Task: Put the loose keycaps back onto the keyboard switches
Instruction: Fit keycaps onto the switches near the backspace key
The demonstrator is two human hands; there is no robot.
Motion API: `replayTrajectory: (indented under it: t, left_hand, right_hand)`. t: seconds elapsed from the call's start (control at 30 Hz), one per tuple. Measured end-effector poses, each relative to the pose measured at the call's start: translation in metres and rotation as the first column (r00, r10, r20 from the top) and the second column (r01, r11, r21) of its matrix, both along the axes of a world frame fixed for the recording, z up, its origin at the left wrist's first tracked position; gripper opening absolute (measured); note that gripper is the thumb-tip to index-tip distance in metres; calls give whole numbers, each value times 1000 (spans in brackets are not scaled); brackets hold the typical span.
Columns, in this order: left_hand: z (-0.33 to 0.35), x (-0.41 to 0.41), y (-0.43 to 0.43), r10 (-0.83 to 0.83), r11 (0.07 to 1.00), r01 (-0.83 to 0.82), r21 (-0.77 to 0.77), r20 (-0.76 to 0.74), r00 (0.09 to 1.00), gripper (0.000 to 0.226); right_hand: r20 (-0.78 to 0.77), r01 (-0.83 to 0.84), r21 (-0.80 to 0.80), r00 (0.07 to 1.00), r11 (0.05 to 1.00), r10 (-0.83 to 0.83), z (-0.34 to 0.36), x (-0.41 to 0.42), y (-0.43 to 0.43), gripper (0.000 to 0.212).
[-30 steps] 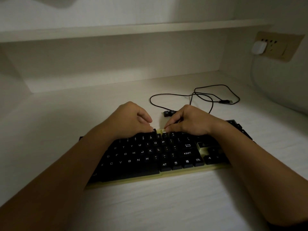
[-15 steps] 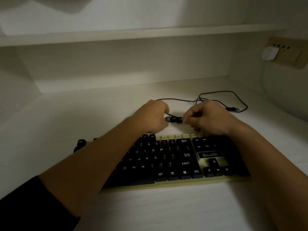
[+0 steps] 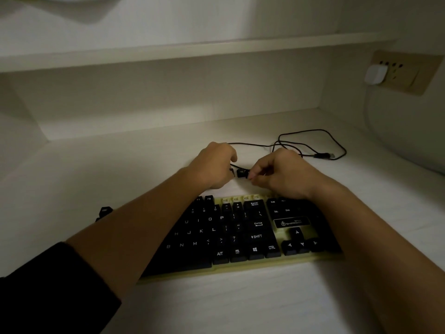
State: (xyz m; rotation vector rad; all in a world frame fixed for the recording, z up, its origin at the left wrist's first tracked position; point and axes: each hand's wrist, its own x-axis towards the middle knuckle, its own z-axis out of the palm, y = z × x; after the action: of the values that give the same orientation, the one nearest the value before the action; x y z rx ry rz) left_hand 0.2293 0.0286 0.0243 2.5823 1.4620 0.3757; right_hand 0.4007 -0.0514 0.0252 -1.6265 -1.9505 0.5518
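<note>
right hand (image 3: 281, 175) pinches a loose keycap (image 3: 241, 173); left hand (image 3: 213, 165) curled, hold unclear.

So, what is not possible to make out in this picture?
Head view: left part of the keyboard, covered by the left forearm.
Head view: legend on the loose keycap, too small and dark.
Head view: whatever the left hand holds, hidden by its curled fingers.
Head view: pale object at top left, cut off by the edge.

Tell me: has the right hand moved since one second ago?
Yes. The right hand has moved away from the person: from the keyboard's top row to the desk beyond its far edge, at a loose keycap.
</note>
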Motion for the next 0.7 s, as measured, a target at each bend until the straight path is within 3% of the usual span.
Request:
replayTrajectory:
  t: [0.13, 0.33, 0.7]
  left_hand:
    - [16, -13, -15, -41, 997, 48, -65, 97, 994, 27]
    - [33, -37, -44, -158, 935, 214, -281, 208, 965, 14]
    - [32, -48, -50, -235, 927, 263, -269, 131, 963, 16]
  right_hand:
    - [-32, -18, -26, 999, 999, 18, -2, -4, -1, 7]
    - [-38, -45, -86, 998, 995, 42, -1, -12, -5, 7]
    - [-22, -46, -134, 999, 990, 43, -5, -19, -8, 10]
